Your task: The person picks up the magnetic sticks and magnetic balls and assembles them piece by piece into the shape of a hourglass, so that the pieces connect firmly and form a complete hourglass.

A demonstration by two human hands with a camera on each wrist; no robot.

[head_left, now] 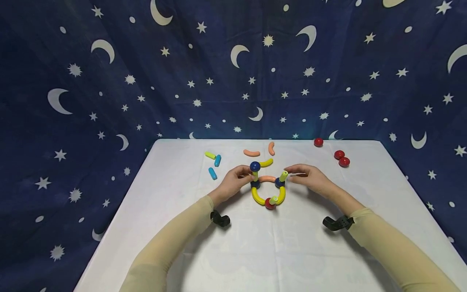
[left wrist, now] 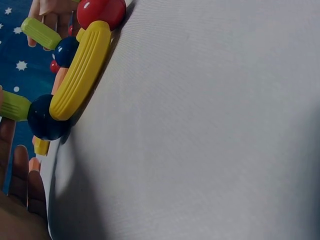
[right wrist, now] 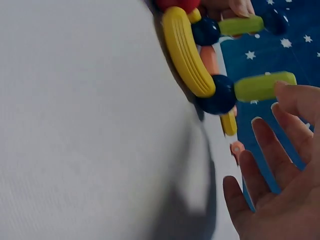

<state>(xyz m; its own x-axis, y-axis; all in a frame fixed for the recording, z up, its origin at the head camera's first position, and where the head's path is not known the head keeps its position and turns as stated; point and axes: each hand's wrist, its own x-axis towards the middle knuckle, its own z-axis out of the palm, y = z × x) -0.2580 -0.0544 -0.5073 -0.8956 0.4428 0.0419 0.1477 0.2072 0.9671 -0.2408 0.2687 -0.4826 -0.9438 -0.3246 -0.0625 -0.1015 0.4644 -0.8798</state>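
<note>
A ring of magnetic building pieces lies on the table, with yellow curved sticks [head_left: 258, 197], an orange curved stick [head_left: 267, 178], two dark blue balls and a red ball [head_left: 270, 204]. Light green sticks rise from these balls. The left one [right wrist: 242, 25] carries another blue ball [head_left: 255, 166] on its top. My left hand [head_left: 236, 179] pinches this left green stick between thumb and fingers. Beside the right green stick [right wrist: 262, 87] is my right hand [head_left: 310, 178], fingers spread and its thumb side at the stick's upper end; a firm hold is not visible.
Behind the ring lie a yellow curved stick [head_left: 266, 162] and two orange ones [head_left: 251, 153]. Blue sticks [head_left: 213, 173] and a green stick [head_left: 210, 155] lie at the back left. Several red balls [head_left: 344, 162] sit at the back right. A starry cloth [head_left: 233, 81] hangs behind the white table [head_left: 255, 251].
</note>
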